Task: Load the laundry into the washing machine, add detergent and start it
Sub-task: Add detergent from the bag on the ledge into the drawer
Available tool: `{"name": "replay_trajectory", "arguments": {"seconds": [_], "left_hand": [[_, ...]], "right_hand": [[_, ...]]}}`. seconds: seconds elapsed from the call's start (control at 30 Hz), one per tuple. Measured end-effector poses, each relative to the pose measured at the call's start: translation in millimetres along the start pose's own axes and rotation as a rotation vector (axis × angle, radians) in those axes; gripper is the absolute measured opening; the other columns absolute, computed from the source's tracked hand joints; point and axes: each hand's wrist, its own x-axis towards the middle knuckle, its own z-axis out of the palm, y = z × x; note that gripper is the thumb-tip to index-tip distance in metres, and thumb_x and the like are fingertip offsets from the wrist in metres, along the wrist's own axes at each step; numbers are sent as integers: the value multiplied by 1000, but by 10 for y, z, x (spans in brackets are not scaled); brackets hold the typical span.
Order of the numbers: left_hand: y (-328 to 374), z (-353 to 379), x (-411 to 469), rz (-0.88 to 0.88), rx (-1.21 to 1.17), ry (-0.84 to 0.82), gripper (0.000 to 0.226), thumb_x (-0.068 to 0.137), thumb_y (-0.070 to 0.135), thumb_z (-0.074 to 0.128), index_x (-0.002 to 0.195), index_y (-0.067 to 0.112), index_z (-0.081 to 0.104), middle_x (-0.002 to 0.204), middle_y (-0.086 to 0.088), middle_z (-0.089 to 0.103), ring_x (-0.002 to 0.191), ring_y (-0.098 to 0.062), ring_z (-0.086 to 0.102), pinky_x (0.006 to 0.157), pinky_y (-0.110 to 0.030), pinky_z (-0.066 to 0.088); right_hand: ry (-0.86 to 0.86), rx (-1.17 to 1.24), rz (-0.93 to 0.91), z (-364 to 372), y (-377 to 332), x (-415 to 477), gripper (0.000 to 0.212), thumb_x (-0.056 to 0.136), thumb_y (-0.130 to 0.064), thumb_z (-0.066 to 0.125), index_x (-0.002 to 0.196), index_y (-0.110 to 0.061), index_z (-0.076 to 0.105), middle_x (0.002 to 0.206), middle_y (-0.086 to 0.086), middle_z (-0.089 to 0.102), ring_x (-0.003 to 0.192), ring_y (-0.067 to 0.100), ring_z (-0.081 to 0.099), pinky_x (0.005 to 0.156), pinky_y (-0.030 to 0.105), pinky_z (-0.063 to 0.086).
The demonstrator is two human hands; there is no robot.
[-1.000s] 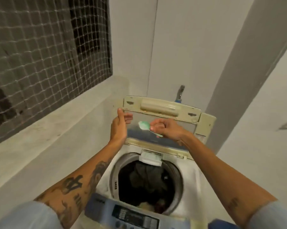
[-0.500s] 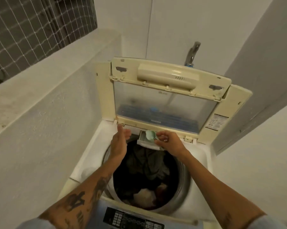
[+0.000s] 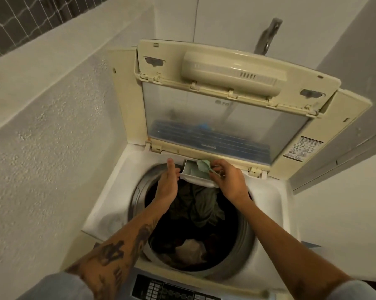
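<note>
A top-loading washing machine point(image 3: 109, 204) stands with its cream lid point(image 3: 232, 68) raised at the back. Dark and olive laundry point(image 3: 195, 221) fills the drum. A small white detergent drawer point(image 3: 192, 172) is pulled out at the drum's far rim. My right hand point(image 3: 230, 178) pinches the handle of a pale green scoop point(image 3: 203, 164), its bowl tipped over the drawer. My left hand point(image 3: 168, 182) is beside the drawer's left end, thumb up; its fingers are hidden behind the palm.
A rough white ledge wall point(image 3: 52, 126) runs close along the left of the machine. The control panel point(image 3: 171, 289) lies at the near edge. A metal tap point(image 3: 268, 35) sticks out of the wall behind the lid. A white wall point(image 3: 345, 224) stands on the right.
Both hands came down from in front of the lid to the pulled-out drawer. The scoop now sits tipped over the drawer. The view moved closer and looks further down.
</note>
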Motion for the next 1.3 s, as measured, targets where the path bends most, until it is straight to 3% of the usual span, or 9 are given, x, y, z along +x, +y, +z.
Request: {"name": "replay_trajectory", "arguments": {"seconds": [0.2,0.33,0.5,0.57,0.7,0.87,1.1,1.2,1.3], "left_hand": [[1,27,-8,-3,-37,25,85,86,77,12,127,19,59,112,2,61,118,-21,55,110,-52,36],[-27,37,-18,-27,-52,37,86,86,77,12,128,17,57,117,1,61,116,-21,56,110,-52,37],[-60,62,-88,-62,-7,-4,82,82,81,7,99,23,64,109,-1,65,105,-20,59,106,-51,40],[-58,85,-123,-74,-3,-22,86,82,80,6,103,21,65,109,-2,66,104,-19,60,107,-50,39],[-7,166,-188,-84,-15,-55,83,87,75,4,93,21,66,106,-4,69,99,-17,61,109,-49,37],[36,245,-211,-109,-36,-67,97,86,75,1,117,9,66,114,-9,69,101,-19,61,112,-51,34],[81,302,-251,-146,-135,-72,105,80,80,1,124,7,61,124,-11,65,109,-20,60,107,-43,40],[124,345,-277,-128,-144,-69,116,66,87,2,130,8,57,130,-10,62,122,-20,56,114,-45,33],[151,375,-260,-123,-168,-45,116,67,87,2,131,8,57,131,-9,61,124,-19,54,116,-47,29]], "right_hand": [[30,-247,-136,-38,-47,-14,29,90,-25,67,118,-29,63,110,-5,73,100,17,67,78,31,53],[68,-385,-216,-67,-41,-34,27,89,-21,66,116,-26,64,107,0,72,97,23,65,73,37,55],[95,-461,-302,-91,8,-88,22,86,-17,70,107,-23,67,101,-4,71,92,20,64,61,35,54],[115,-474,-326,-91,25,-114,21,85,-17,71,105,-22,67,99,-4,71,89,19,64,59,34,53],[155,-476,-341,-83,22,-140,21,82,-15,75,102,-21,68,95,-4,72,84,19,64,58,31,51],[175,-387,-280,-54,4,-142,21,83,-14,74,101,-21,67,96,-4,72,83,18,64,60,29,48],[208,-74,-86,-16,-7,-148,25,92,-25,67,117,-22,64,107,-6,73,91,12,68,77,25,54],[215,-10,-46,10,-17,-188,32,94,-25,65,125,-22,59,114,-7,71,97,8,66,82,19,51],[209,87,7,78,-41,-252,34,95,-25,64,128,-26,55,115,-8,70,98,5,65,82,17,51]]}}
